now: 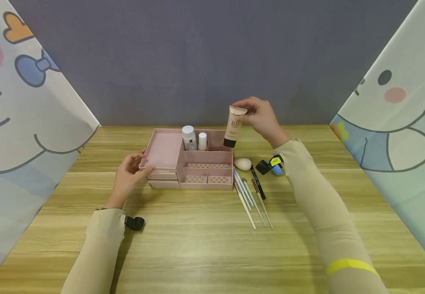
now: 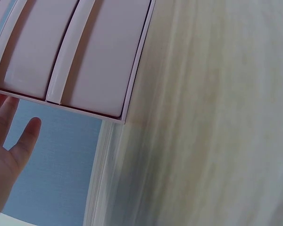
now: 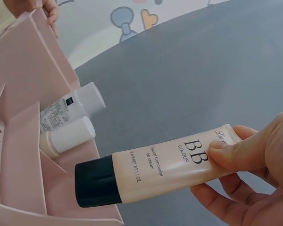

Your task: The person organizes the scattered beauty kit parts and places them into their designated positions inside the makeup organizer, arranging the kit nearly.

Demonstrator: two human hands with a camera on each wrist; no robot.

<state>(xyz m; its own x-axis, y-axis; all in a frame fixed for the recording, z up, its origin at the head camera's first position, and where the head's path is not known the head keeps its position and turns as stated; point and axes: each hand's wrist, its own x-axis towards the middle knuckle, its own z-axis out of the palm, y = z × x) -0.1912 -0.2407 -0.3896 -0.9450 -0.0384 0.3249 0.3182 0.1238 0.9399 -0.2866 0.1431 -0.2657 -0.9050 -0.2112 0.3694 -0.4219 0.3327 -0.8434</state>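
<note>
A pink desktop organizer [image 1: 162, 147] stands on the table, with drawers at its left and open compartments at its right. My left hand [image 1: 128, 171] holds its left front corner, the thumb over the front edge and fingers along the side. Above the back right compartment, my right hand [image 1: 260, 116] pinches a BB cream tube [image 3: 165, 165] by its flat end, black cap tilted downward. A white-capped bottle [image 1: 189, 138] and a smaller white-capped bottle [image 1: 202, 141] stand in the back compartment beside it. The left wrist view shows the drawer fronts [image 2: 104, 56] and part of the left hand.
Several makeup brushes [image 1: 249, 200] and a black pencil-like stick [image 1: 258, 183] lie right of the organizer. A pale makeup sponge [image 1: 243, 164] sits near its right wall, and a blue object [image 1: 277, 170] lies partly behind the right wrist camera. A grey panel [image 1: 212, 65] rises behind the table.
</note>
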